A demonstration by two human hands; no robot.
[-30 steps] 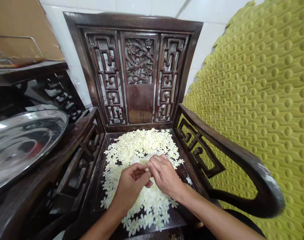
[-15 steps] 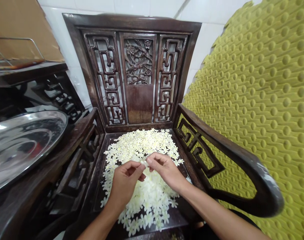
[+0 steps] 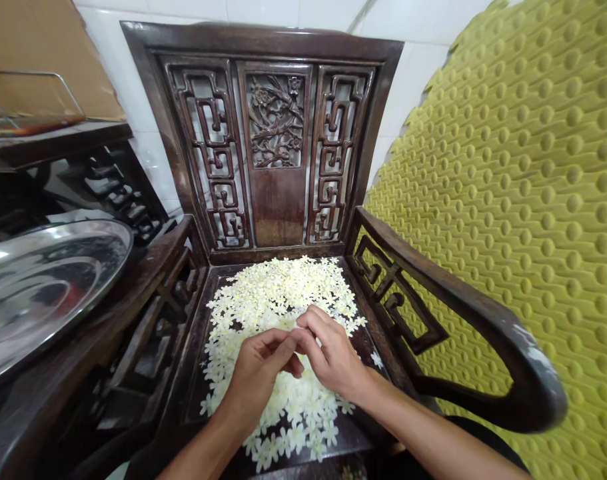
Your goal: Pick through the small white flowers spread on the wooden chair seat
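Observation:
Over the middle of the chair seat, my left hand (image 3: 267, 363) and my right hand (image 3: 333, 350) meet at the fingertips. Both are closed in a pinch, thumb against fingers. Half a second ago a small white flower showed between the fingertips; the fingers now hide most of it. Beneath and around my hands spreads a thick layer of small white flowers (image 3: 288, 283) with star-shaped petals, heaped toward the backrest and looser toward the front edge. One single flower (image 3: 376, 359) lies apart, right of my right wrist.
The dark carved wooden chair has a tall backrest (image 3: 280, 207), a left armrest (image 3: 166, 257) and a curved right armrest (image 3: 463, 300). A round shiny metal tray (image 3: 98, 267) stands at the left. A yellow bumpy foam mat (image 3: 523, 220) rises on the right.
My hands have come closer together and shifted slightly right. The right fingers now overlap the left fingertips, covering the white flower seen between them before.

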